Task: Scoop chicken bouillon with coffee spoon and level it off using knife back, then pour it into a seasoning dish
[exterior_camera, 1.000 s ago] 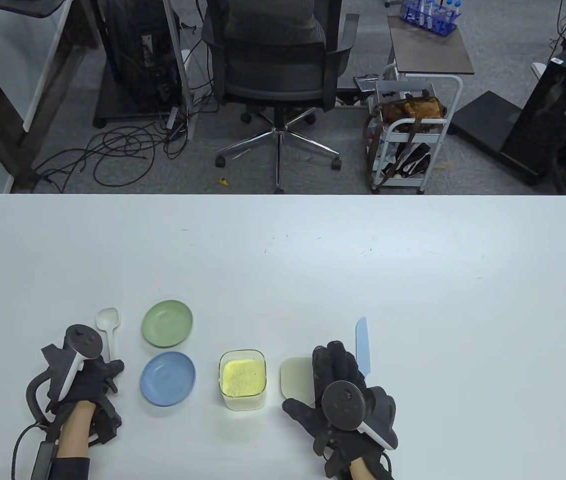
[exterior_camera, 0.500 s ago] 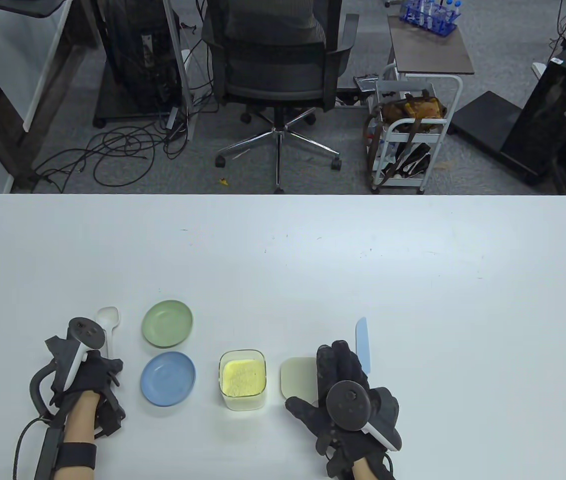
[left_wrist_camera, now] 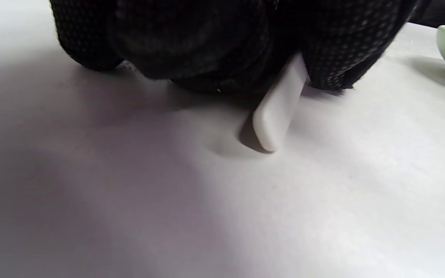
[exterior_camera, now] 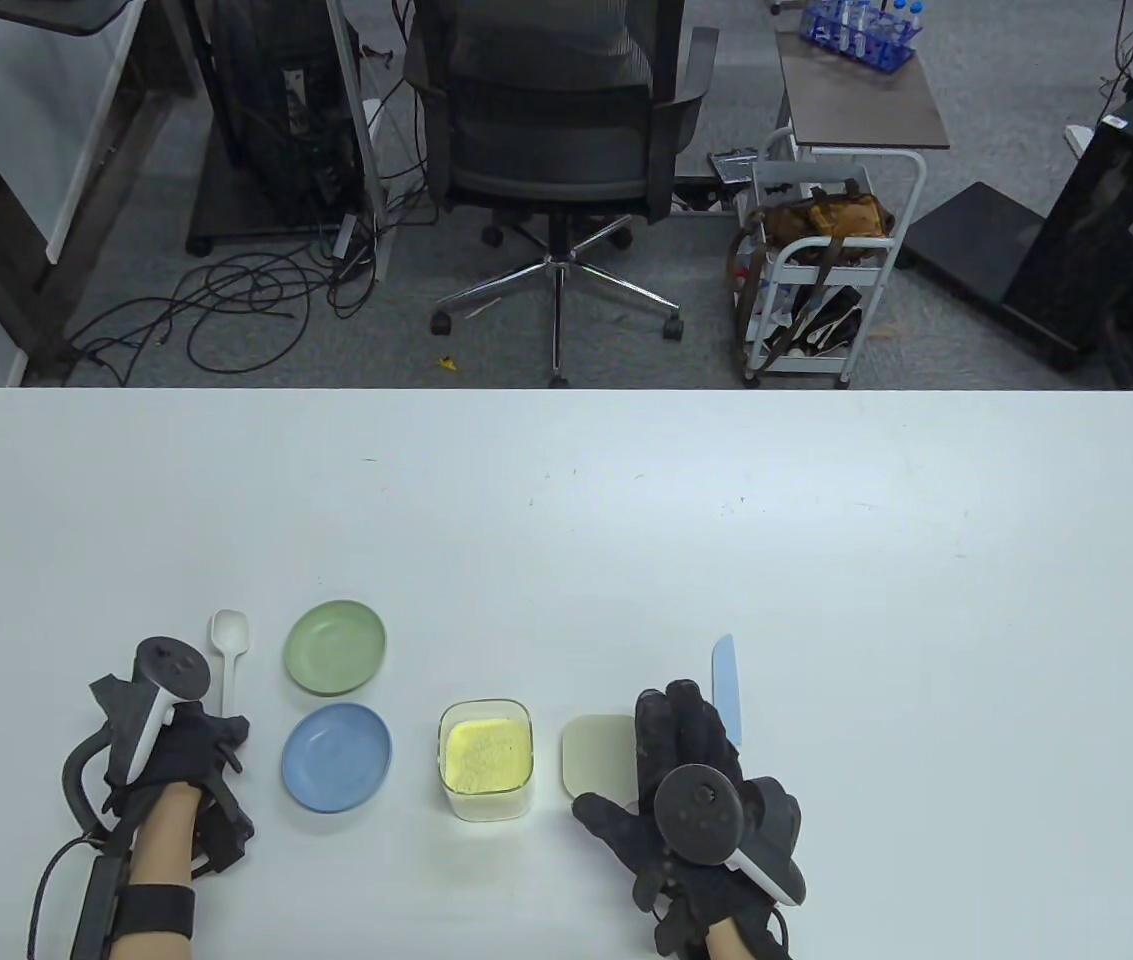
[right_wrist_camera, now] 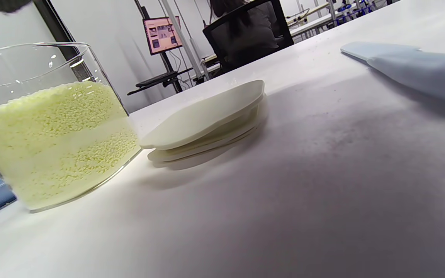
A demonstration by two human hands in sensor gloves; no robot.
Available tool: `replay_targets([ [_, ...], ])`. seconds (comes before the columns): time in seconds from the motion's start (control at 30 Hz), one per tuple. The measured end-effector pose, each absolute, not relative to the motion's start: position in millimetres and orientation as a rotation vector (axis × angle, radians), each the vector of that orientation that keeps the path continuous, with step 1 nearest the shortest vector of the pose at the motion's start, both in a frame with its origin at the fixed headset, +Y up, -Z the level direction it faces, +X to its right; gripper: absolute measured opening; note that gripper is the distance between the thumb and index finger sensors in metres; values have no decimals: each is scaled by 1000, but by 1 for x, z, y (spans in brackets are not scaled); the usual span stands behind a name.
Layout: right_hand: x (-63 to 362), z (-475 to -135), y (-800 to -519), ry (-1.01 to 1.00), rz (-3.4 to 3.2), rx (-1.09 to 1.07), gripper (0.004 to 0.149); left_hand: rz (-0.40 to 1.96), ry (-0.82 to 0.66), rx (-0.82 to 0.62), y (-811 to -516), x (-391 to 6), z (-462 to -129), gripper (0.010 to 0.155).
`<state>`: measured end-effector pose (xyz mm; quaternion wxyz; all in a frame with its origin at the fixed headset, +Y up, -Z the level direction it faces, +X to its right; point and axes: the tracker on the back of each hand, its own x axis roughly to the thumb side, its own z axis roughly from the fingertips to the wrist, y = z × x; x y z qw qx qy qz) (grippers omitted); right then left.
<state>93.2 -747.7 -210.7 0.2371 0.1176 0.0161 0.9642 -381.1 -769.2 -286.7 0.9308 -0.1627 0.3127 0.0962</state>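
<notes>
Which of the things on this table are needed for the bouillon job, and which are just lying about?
Needed:
white spoon, held by the left hand
glass container of yellow bouillon
pale blue knife
green dish or blue dish

Lying about:
cream lid, off the container
whichever dish is not used

Light's even and bright from overhead, with a soft glare patch on the table (exterior_camera: 926,520) well past my fingers. My left hand (left_wrist_camera: 222,38) is so close to its wrist cam it's a dark blur, throwing a big soft shadow under and beside it. My right wrist cam is sharp on the glass container (right_wrist_camera: 52,127) off to the side, with reflections on its rim.
</notes>
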Motion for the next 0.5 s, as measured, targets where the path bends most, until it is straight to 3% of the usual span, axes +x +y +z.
replay_targets([
  [0.13, 88, -210, -747, 37, 2638, 358, 97, 229, 575, -274, -768, -381, -280, 40],
  [0.3, 70, -212, -743, 72, 2611, 435, 97, 576, 457, -237, -751, -387, -259, 38],
  [0.5, 27, -220, -723, 81, 2600, 564, 100, 791, 285, -160, -725, -382, -239, 36],
])
